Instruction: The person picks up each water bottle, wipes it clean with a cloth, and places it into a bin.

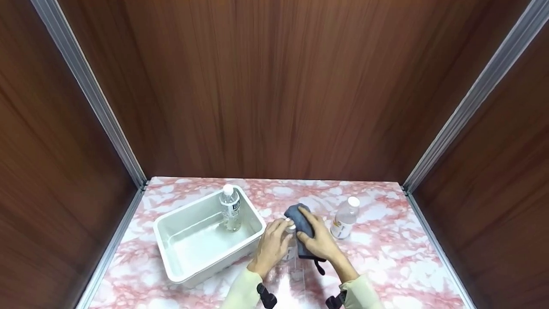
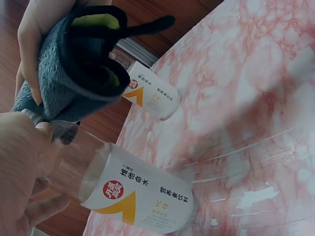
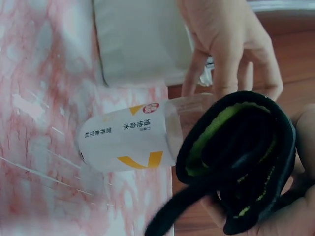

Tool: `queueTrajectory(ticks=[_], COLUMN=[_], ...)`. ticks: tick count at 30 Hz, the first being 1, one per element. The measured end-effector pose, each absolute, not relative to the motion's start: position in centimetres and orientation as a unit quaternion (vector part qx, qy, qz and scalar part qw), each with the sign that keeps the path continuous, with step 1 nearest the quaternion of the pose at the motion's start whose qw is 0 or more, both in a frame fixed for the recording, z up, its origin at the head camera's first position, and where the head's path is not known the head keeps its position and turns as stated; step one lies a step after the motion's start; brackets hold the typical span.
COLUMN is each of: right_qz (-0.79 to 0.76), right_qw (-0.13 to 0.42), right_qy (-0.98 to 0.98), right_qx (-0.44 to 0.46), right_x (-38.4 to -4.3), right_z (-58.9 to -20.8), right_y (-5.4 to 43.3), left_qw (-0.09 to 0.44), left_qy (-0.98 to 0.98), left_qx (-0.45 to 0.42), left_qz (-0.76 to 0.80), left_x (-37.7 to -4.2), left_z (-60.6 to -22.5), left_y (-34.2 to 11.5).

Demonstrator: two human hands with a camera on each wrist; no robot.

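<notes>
My left hand (image 1: 271, 244) grips a clear plastic bottle (image 2: 142, 191) by its neck and cap, while the bottle stands upright on the table. Its white label has an orange mark and a red round logo. In my right hand (image 1: 321, 242) is a rolled grey-blue cloth (image 1: 303, 225) with black edging and a black loop, held right beside the bottle's top. A yellow-green inner face shows inside the cloth's roll (image 3: 209, 130) in the right wrist view. The fingers of both hands come close together around the cap, which the cloth partly hides in the left wrist view.
To the left, a pale rectangular bin (image 1: 197, 251) holds a clear bottle (image 1: 232, 211) with a white cap, standing at its far right end. Another white-capped bottle (image 1: 344, 219) stands right of my hands. Brown wood-look panels (image 1: 274, 94) enclose the marbled pink tabletop (image 1: 386, 240).
</notes>
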State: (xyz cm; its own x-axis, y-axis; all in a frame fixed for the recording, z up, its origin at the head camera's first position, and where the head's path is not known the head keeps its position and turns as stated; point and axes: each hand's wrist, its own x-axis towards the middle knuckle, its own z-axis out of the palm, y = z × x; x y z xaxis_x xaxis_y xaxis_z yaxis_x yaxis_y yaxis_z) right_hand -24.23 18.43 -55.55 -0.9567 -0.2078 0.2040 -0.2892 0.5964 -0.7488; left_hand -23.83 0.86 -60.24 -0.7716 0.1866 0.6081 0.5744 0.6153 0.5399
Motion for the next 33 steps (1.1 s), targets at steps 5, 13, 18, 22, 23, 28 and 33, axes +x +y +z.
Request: queueTrajectory(ticks=[5,13,18,22,23,28,33], right_qz=[0.406,0.388,0.397,0.402,0.402,0.405,0.412], right_qw=[0.031,0.037,0.035,0.026,0.026,0.023,0.017], right_qy=[-0.899,-0.905,-0.901,-0.898,-0.897,-0.897,-0.894], right_qx=[0.161,0.172,0.17,0.179,0.181,0.174,0.173], right_x=[-24.0,-23.9,-23.9,-24.0,-24.1,-24.2,-24.4], right_z=[-55.8,-56.5,-56.8,-56.9,-57.0,-57.3,-57.6], right_y=[18.0,17.8,17.7,17.7,17.7,17.7,17.6], left_qw=[0.25,0.267,0.276,0.281,0.28,0.272,0.268], left_qy=[-0.858,-0.853,-0.851,-0.852,-0.853,-0.857,-0.858], left_qx=[-0.231,-0.227,-0.229,-0.224,-0.223,-0.219,-0.218], left_qz=[-0.385,-0.386,-0.385,-0.38,-0.38,-0.379,-0.38], left_x=[-23.8,-23.9,-24.0,-24.0,-23.9,-23.9,-23.9], left_z=[-60.2,-60.5,-60.5,-60.6,-60.6,-60.4,-60.4], left_y=[0.7,0.8,0.9,0.9,0.9,1.0,0.9])
